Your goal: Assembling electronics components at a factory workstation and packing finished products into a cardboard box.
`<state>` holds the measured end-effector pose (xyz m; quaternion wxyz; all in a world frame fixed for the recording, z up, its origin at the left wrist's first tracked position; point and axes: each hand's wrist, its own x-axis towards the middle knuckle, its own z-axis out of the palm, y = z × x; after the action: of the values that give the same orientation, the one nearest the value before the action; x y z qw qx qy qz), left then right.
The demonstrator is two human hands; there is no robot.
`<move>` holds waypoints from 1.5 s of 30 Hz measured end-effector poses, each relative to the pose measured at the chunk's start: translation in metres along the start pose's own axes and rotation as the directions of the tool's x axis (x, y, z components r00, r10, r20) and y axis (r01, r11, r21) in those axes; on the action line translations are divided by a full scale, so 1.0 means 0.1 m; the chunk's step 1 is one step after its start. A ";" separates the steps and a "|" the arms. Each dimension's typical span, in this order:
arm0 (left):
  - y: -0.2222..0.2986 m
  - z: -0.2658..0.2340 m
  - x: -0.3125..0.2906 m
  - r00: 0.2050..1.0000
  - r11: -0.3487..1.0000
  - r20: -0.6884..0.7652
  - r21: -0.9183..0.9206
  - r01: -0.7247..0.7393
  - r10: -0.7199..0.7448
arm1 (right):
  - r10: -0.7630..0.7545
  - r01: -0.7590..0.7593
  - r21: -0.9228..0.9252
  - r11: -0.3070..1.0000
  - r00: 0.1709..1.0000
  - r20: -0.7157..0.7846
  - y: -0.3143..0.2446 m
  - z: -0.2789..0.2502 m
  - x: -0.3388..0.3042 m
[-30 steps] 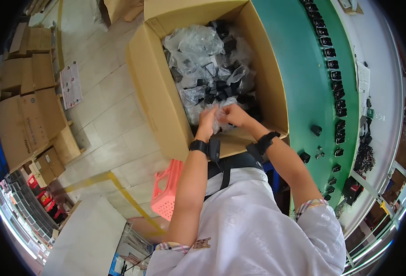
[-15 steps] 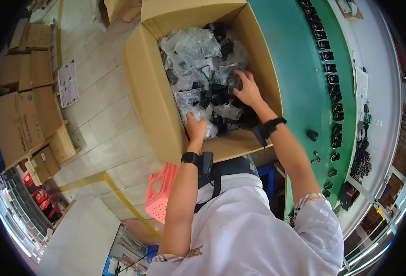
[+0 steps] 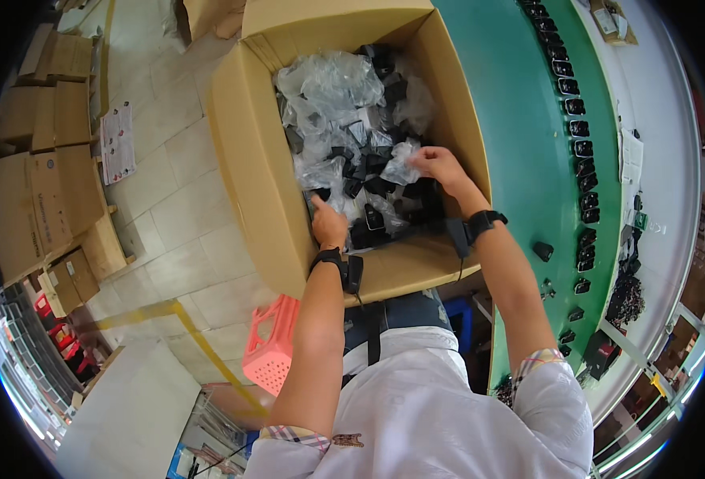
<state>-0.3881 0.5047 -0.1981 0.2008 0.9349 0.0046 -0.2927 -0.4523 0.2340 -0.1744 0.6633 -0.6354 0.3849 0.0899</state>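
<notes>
A large cardboard box (image 3: pixel 250 160) stands in front of me with its flaps up, holding crumpled clear plastic bags (image 3: pixel 332 80) and many small black plastic parts (image 3: pixel 375 217). My right hand (image 3: pixel 442 169), at the box's right side, pinches a clear plastic bag (image 3: pixel 403 164) between thumb and fingers. Low at the left inside wall is my left hand (image 3: pixel 331 227); its index finger stretches forward beside bags and black parts, and no held thing shows in it. The other fingers of that hand are partly hidden. Black bands with small black boxes sit on both wrists.
On the right runs a green table (image 3: pixel 508 120) with a long row of black parts (image 3: pixel 578 128) and one loose black piece (image 3: pixel 542 251). A pink basket (image 3: pixel 266 351) stands by my left arm. Cardboard cartons (image 3: pixel 49 199) are stacked at far left.
My right hand has drawn back slightly toward me and now pinches a clear bag. The left hand has shifted a little left, off the plastic it was touching, with its index finger extended.
</notes>
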 end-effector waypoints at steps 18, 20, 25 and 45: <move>0.00 -0.02 -0.14 0.980 0.737 0.191 -0.670 0.091 0.053 | -0.273 0.232 -0.280 0.932 0.955 -0.119 -0.33 1.06 -0.35; 0.14 -0.06 -0.29 0.913 0.236 0.407 -0.888 0.394 0.009 | -0.339 0.289 -0.366 0.885 0.937 -0.081 -0.08 1.00 -0.50; 0.29 -0.27 -0.32 0.702 0.119 0.671 -0.738 0.665 0.239 | -0.421 0.369 -0.722 0.585 0.899 0.118 0.23 1.20 -0.88; 0.25 -0.13 -0.20 0.805 0.445 0.590 -0.739 0.505 0.067 | 0.118 -0.161 0.086 0.983 0.920 0.374 0.15 1.04 -0.48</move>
<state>-0.3948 0.4892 -0.1682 0.5979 0.5650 0.2239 -0.5226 -0.4534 0.3490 -0.1663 0.7510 -0.5389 0.3031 0.2317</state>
